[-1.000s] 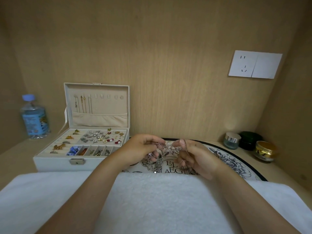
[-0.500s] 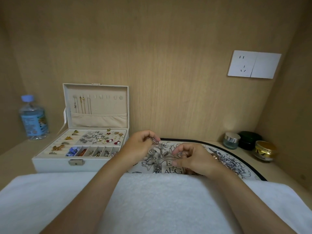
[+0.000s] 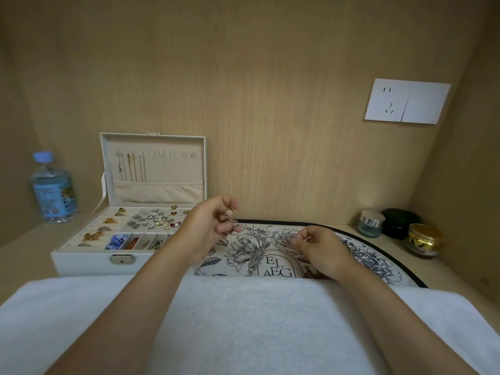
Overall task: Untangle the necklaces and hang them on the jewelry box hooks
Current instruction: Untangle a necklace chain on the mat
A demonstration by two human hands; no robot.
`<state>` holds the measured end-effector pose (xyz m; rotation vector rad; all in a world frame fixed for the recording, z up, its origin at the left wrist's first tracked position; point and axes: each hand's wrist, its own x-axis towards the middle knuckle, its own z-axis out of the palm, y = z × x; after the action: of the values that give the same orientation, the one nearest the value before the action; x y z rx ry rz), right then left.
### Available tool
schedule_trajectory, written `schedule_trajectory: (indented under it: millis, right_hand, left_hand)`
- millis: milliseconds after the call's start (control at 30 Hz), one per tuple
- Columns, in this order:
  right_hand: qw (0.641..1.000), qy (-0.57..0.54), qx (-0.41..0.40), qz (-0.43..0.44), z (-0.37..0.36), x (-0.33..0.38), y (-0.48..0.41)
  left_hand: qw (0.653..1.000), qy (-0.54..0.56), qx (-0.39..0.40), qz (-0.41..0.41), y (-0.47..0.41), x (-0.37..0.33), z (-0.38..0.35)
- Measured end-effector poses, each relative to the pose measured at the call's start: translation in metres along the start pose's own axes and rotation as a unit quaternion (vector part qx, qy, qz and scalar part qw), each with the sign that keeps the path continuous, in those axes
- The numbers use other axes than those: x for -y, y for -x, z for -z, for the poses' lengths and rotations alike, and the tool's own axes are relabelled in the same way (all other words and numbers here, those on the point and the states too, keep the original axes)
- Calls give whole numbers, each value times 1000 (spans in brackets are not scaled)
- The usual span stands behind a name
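My left hand (image 3: pixel 213 226) is raised just right of the open white jewelry box (image 3: pixel 81 259) and pinches a silver chain necklace (image 3: pixel 228 218) between thumb and fingers. A further stretch of silver chain (image 3: pixel 255 257) lies on the flower-printed mat (image 3: pixel 378 261) below. My right hand (image 3: pixel 319 247) hovers low over the mat with thumb and forefinger pinched on a very thin strand, too fine to make out. In the box lid, a row of hooks (image 3: pixel 162 154) carries several thin chains (image 3: pixel 135 169) at its left end.
The box tray holds several earrings and charms. A water bottle (image 3: pixel 52 190) stands left of the box. Three cosmetic jars (image 3: pixel 400 228) sit at the right by the wall. A white towel (image 3: pixel 243 320) covers the near edge under my forearms.
My hands have drawn apart: the left has risen toward the box with the silver chain, the right has slid right over the mat. The tangle between them has been pulled open.
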<state>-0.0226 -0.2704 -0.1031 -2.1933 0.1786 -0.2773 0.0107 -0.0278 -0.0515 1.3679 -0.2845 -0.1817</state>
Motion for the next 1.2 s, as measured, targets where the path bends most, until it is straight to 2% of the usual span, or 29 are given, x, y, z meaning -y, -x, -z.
schedule_trajectory:
  millis: [33, 100, 133, 267, 367, 400, 433, 467, 533, 567, 600, 633, 667, 700, 733, 767, 833, 867, 933, 1067, 1133, 1200]
  right_hand:
    - [1000, 9, -10, -5, 1, -1, -1]
    - [1000, 15, -23, -9, 2, -1, -2]
    - [999, 18, -25, -10, 2, -1, -3]
    - [999, 30, -19, -17, 1, 1, 0]
    - [999, 45, -25, -18, 1, 2, 0]
    - [998, 54, -29, -18, 1, 2, 0]
    - [997, 67, -34, -17, 1, 2, 0]
    - [996, 80, -37, -17, 2, 2, 0]
    - [995, 96, -33, -24, 3, 0, 1]
    - [994, 99, -27, -29, 4, -2, 1]
    - [993, 106, -23, -35, 4, -4, 1]
    - [992, 118, -22, -40, 5, -6, 0]
    - [989, 136, -25, -45, 6, -7, 0]
    - [985, 160, -31, -50, 7, -8, -1]
    - [981, 184, -38, -55, 8, -8, -1]
    - [977, 204, -41, -55, 8, -8, -1]
    - [968, 242, -36, -50, 8, -8, 0]
    - [964, 259, -31, -46, 7, -7, 0]
    - [957, 284, -27, -40, 7, -7, 1]
    - [944, 328, -28, -32, 8, -3, 2]
    - [931, 364, -31, 0, 8, -2, 4]
    - [917, 395, -30, 53, 4, -3, 3]
  left_hand:
    - [993, -115, 5, -19, 0, 1, 4]
    - [925, -374, 5, -69, -1, 5, 10]
    - [892, -445, 18, -83, -2, 8, 9]
    - [813, -569, 27, -124, -5, 12, 6]
    - [805, -574, 7, -148, -7, 9, 6]
    - [814, -558, -6, -160, -6, 9, 5]
    - [839, -521, -25, -158, -4, 8, 2]
    - [878, -454, -49, -143, -3, 9, -2]
    - [969, -209, -96, -90, -7, 8, -6]
    - [991, -44, -106, -66, -10, 6, -7]
    - [987, 105, -105, -57, -13, 4, -6]
    - [973, 198, -103, -52, -16, 1, -3]
    - [965, 234, -108, -47, -20, 1, 1]
    - [967, 223, -117, -44, -23, 3, 5]
    - [979, 149, -133, -51, -24, 4, 8]
    - [987, 23, -147, -67, -24, 7, 10]
    - [958, -216, -158, -104, -20, 12, 7]
    - [942, -276, -151, -116, -19, 16, 3]
    - [910, -363, -141, -144, -19, 22, -3]
    - [794, -574, -110, -167, -25, 39, -4]
    - [758, -633, -79, -134, -24, 43, -2]
    - [727, -670, -49, -144, -27, 49, -1]
